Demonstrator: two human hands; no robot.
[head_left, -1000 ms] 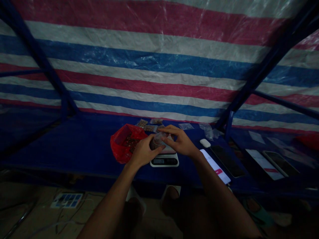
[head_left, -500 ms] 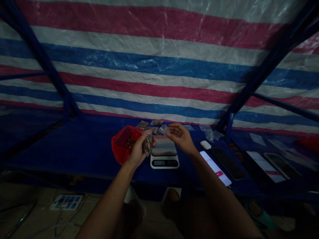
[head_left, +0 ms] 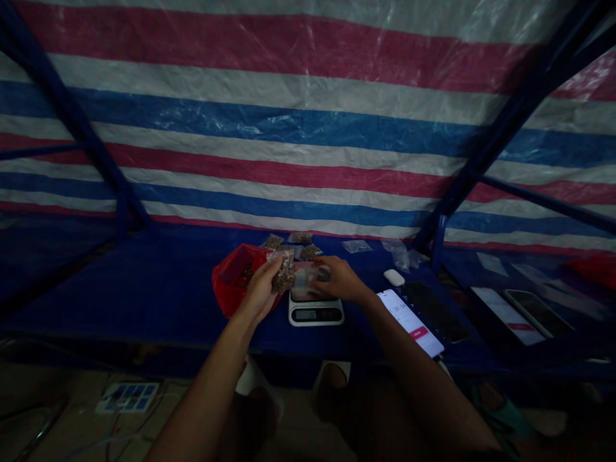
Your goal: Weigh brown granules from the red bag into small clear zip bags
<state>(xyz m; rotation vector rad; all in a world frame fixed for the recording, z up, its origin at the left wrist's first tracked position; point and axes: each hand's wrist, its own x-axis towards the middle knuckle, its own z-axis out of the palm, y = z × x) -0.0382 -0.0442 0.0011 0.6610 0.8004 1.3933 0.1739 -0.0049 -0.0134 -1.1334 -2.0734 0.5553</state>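
Observation:
A clear plastic bag of small brown pieces is pinched at its side in my left hand, upright beside the scale. My right hand reaches over the digital kitchen scale, fingers curled around a small clear plastic cup at its plate. The cup is dim and partly hidden by the fingers; whether it touches the plate I cannot tell. Just left of my left hand sits an opened red plastic bag with brown pieces inside. The scale's display is lit, its digits too blurred to read.
Several filled small bags lie behind the scale. Flat clear bags are at the back right. A white earbud case, a lit phone and a dark phone lie to the right. Blue metal posts frame the table.
My right hand has brought the cup down from above the scale to its plate. My left hand still holds the filled bag, shifted very slightly. The scale's display looks brighter.

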